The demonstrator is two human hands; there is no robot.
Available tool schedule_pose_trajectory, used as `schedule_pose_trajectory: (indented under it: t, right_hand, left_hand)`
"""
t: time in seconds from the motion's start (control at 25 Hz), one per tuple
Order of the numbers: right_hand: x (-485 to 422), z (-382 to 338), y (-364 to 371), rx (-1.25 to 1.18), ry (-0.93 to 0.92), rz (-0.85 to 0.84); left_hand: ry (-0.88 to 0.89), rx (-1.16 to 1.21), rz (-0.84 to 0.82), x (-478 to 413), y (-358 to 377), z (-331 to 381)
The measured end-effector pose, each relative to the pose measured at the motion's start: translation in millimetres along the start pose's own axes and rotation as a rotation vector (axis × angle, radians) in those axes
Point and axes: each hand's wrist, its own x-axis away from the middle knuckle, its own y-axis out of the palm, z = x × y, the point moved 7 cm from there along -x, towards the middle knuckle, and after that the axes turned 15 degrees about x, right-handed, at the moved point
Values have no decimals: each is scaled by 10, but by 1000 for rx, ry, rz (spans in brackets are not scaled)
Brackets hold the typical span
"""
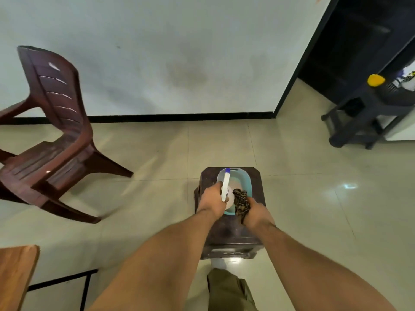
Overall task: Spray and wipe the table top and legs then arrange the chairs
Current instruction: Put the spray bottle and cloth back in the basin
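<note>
A white spray bottle with a blue nozzle is gripped in my left hand, over a pale blue tub. My right hand holds a dark patterned cloth at the tub's near right edge. The tub rests on a dark brown plastic stool on the tiled floor. A corner of the wooden table top with a black metal leg frame shows at the bottom left. A maroon plastic chair stands at the left, near the wall.
A dark grey plastic rack holding a yellow-capped item stands at the right by a dark doorway. The wall with a black skirting runs behind the stool. My trouser leg is below the stool.
</note>
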Motion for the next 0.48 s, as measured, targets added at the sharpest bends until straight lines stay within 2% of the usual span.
schedule_pose_trajectory:
  t: [0.2,0.48]
  right_hand:
    - [-512,190,47,-34,8,-82]
    - [-1090,210,555,0,-47,-178]
  left_hand:
    - [-27,-61,26,-578,269,238]
    - [-143,-83,19,-1362,496,-70]
